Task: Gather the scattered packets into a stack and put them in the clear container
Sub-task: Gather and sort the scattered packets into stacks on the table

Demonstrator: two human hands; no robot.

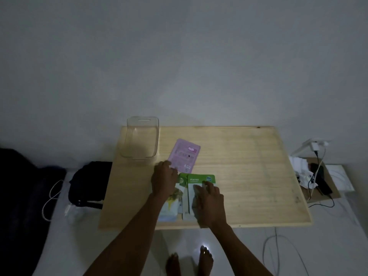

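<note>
A pink packet (184, 154) lies flat near the middle-left of the low wooden table (249, 172). In front of it, several green-and-white packets overlap in a loose pile, an aloe packet (201, 179) on top and a yellowish one (171, 206) to its left. My left hand (164, 178) rests on the pile's left side, fingers reaching toward the pink packet's lower corner. My right hand (209, 202) lies flat on the aloe packet, fingers spread. The clear container (142, 137) stands at the table's back-left corner with nothing in it.
A black bag (89, 183) and a white cable (50, 198) lie on the floor left of the table. Right of it are a white charger with cables (316, 148), crumpled white cloth (300, 168) and a dark device. My bare feet (189, 261) show below.
</note>
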